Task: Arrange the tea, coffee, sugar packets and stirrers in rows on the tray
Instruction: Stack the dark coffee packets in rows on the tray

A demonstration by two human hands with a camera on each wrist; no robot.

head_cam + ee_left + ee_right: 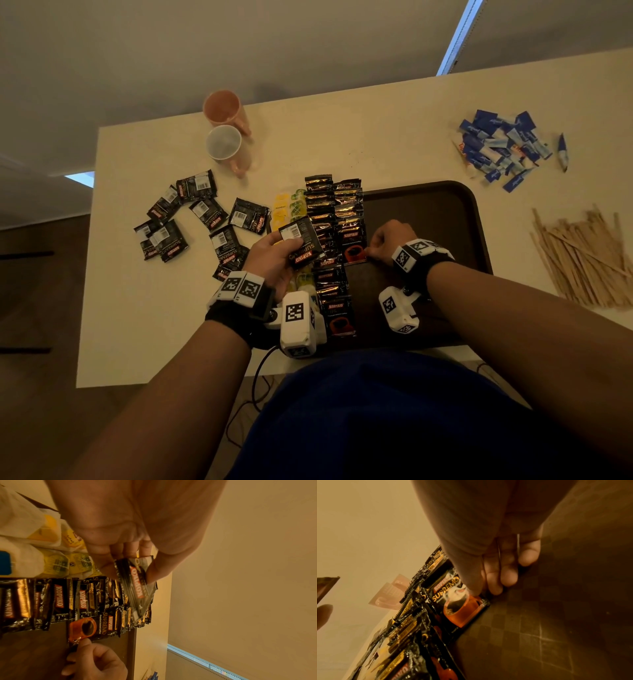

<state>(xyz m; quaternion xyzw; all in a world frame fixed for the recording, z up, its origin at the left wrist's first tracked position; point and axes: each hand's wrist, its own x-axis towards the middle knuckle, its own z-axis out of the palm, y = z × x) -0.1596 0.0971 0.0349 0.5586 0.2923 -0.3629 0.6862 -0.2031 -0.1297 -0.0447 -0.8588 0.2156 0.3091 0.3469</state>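
Observation:
A dark brown tray (428,219) lies in front of me. Its left part holds a row of yellow tea bags (289,205) and two rows of black coffee packets (320,205). My left hand (291,248) hovers over the tea row and grips a small stack of coffee packets (137,588) between thumb and fingers. My right hand (369,253) rests on the tray. It pinches the near right corner of the last coffee packet (352,245) in the right-hand coffee row. The right wrist view shows the thumb and fingers (494,588) on that packet's (462,608) edge.
Loose coffee packets (191,219) lie scattered on the table left of the tray. A heap of blue sugar packets (500,147) sits at the far right, with wooden stirrers (582,253) nearer. Two mugs (226,137) stand at the back left. The tray's right half (539,615) is bare.

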